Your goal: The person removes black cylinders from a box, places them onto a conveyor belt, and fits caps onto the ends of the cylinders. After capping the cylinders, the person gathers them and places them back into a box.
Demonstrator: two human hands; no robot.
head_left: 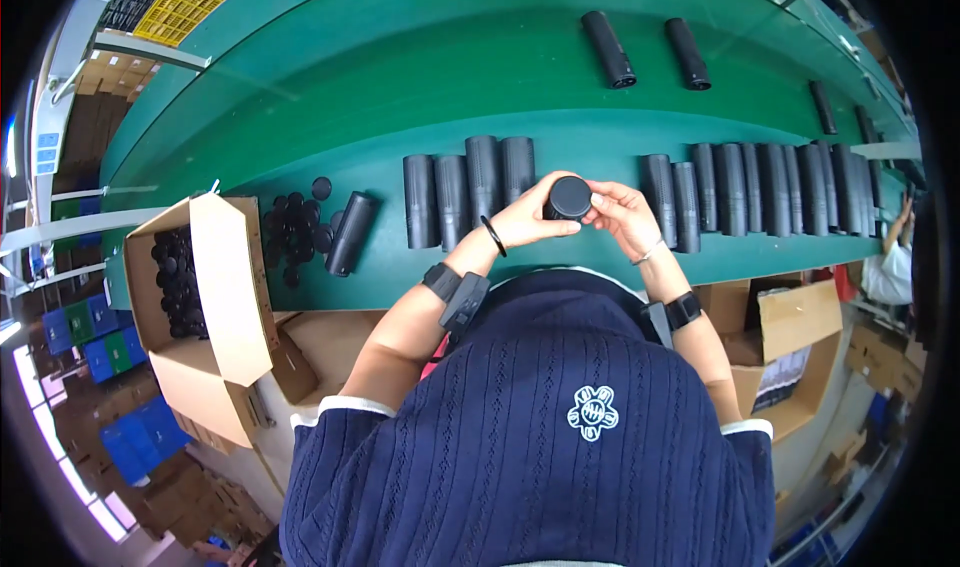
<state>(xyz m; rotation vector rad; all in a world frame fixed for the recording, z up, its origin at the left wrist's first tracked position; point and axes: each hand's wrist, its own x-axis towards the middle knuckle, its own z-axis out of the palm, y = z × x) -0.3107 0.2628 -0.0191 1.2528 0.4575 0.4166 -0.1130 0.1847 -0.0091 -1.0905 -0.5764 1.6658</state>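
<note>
Between my two hands, in front of my chest, is a black cylinder (571,198) seen end-on, its round black cap facing up. My left hand (527,217) wraps round its side, with the thumb along the near edge. My right hand (625,217) pinches at the right rim of the cap, fingertips touching it. The body below the cap is hidden by my hands. Just left of my left hand, several ribbed black cylinders (451,192) stand side by side. Right of my right hand, two more black cylinders (672,202) are close together.
Loose black round caps (297,222) and a lying cylinder (352,234) are on the green bench (330,157)'s left. An open carton (232,287) of caps stands beside it. A long cylinder row (780,189) fills the right. Cylinders (608,49) lie on the far green surface.
</note>
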